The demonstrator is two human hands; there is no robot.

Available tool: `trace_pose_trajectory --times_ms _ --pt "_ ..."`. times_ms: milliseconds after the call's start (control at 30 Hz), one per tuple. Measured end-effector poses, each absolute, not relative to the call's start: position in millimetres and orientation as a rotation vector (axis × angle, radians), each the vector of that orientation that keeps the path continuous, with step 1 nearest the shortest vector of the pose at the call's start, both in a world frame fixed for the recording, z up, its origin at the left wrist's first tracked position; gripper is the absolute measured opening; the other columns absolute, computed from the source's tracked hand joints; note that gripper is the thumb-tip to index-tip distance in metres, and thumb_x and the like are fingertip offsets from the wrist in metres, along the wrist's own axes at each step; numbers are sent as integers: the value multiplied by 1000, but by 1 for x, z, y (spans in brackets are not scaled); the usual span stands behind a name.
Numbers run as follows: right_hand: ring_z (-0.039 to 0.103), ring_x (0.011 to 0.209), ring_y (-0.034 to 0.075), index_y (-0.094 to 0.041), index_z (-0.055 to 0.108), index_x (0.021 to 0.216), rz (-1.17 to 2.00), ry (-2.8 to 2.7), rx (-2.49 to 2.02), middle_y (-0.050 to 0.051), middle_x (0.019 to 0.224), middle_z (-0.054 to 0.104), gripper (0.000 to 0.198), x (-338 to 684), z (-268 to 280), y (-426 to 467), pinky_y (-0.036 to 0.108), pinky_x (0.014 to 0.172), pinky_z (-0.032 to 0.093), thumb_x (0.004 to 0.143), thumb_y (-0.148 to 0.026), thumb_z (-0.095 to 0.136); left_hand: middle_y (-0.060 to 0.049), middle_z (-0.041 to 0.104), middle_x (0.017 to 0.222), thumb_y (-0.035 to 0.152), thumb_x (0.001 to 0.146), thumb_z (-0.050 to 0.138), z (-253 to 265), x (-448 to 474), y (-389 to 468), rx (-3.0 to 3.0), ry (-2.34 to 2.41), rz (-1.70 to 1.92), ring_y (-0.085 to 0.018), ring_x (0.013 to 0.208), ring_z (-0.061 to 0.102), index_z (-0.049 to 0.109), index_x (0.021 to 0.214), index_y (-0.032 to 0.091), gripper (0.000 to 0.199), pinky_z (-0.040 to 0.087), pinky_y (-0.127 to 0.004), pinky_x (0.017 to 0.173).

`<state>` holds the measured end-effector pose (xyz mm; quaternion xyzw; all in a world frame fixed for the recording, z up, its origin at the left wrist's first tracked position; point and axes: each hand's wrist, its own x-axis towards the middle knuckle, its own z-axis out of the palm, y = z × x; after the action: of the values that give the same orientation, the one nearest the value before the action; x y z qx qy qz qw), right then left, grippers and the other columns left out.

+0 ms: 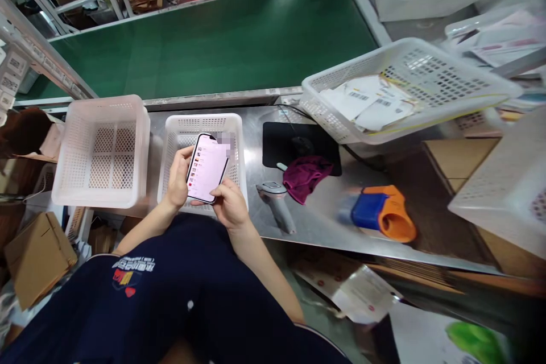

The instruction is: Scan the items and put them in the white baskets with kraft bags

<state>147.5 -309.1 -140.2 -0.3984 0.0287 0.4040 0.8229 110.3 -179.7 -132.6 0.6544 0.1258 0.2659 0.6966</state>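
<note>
A smartphone (205,169) with a lit list on its screen is held between my two hands, above a white plastic basket (244,182). My left hand (178,177) is closed around the phone's left edge. At its lower right corner, my right hand (230,203) grips it with the thumb on the screen. To the right on the metal table lie a grey barcode scanner (278,205) and a crumpled purple cloth (305,177).
Stacked baskets (140,153) stand at left. A green conveyor belt (222,40) runs behind the metal table (256,116). Right are a black mouse pad (273,145), an orange and blue tape dispenser (379,211) and a tilted basket (460,85) holding labelled white packets (362,99).
</note>
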Motion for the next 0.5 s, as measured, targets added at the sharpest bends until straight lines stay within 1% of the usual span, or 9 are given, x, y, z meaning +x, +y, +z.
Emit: trace_pose_trajectory --times_ms 33,67,100,133,167,233,300,367,500 --pt "73 116 43 -21 73 99 848 60 -856 9 108 81 40 148 -141 -308 59 80 71 60 -27 75 -13 73 130 76 103 53 -132 111 -180 1453 281 595 -30 119 70 67 129 20 63 55 -42 97" --pt "72 119 42 -21 73 104 842 49 -861 10 110 81 41 148 -141 -308 58 80 71 67 -37 78 -13 74 128 76 103 54 -130 111 -180 1447 281 599 -30 117 71 67 128 20 63 56 -42 96" --pt "71 122 42 -22 74 110 843 29 -861 11 113 80 46 148 -141 -307 57 81 71 75 -51 78 -13 75 126 77 102 55 -129 111 -180 1445 282 603 -29 115 71 68 127 20 63 57 -42 96" --pt "70 125 42 -22 74 115 851 6 -856 12 116 79 57 149 -141 -307 56 81 71 81 -67 74 -12 75 126 77 101 55 -129 111 -180 1446 284 608 -29 113 72 68 126 21 63 57 -42 96" --pt "69 128 42 -23 73 120 871 -17 -848 12 119 78 69 149 -141 -308 55 82 71 83 -81 68 -12 75 126 78 101 55 -128 111 -180 1450 286 612 -29 113 72 69 125 21 63 57 -42 96" --pt "67 131 42 -25 73 125 914 -47 -829 13 122 77 85 151 -140 -309 54 83 71 80 -96 62 -12 75 127 78 101 56 -128 111 -180 1452 289 612 -30 116 71 69 126 21 63 57 -44 100" --pt "67 131 42 -24 73 126 923 -41 -821 13 123 77 87 151 -140 -310 54 82 71 77 -96 64 -12 74 128 78 101 56 -128 111 -180 1447 291 614 -31 118 70 69 126 22 63 56 -45 103" --pt "68 129 42 -23 72 125 905 -16 -826 13 121 78 80 151 -140 -311 54 81 71 79 -88 68 -12 75 127 77 101 57 -129 111 -181 1435 285 621 -30 117 71 69 126 21 62 56 -45 103" --pt "69 126 43 -20 73 117 879 32 -832 11 112 80 56 148 -142 -310 56 78 72 75 -57 78 -12 76 122 75 102 58 -130 111 -183 1418 273 636 -28 111 72 70 124 20 60 57 -42 97"
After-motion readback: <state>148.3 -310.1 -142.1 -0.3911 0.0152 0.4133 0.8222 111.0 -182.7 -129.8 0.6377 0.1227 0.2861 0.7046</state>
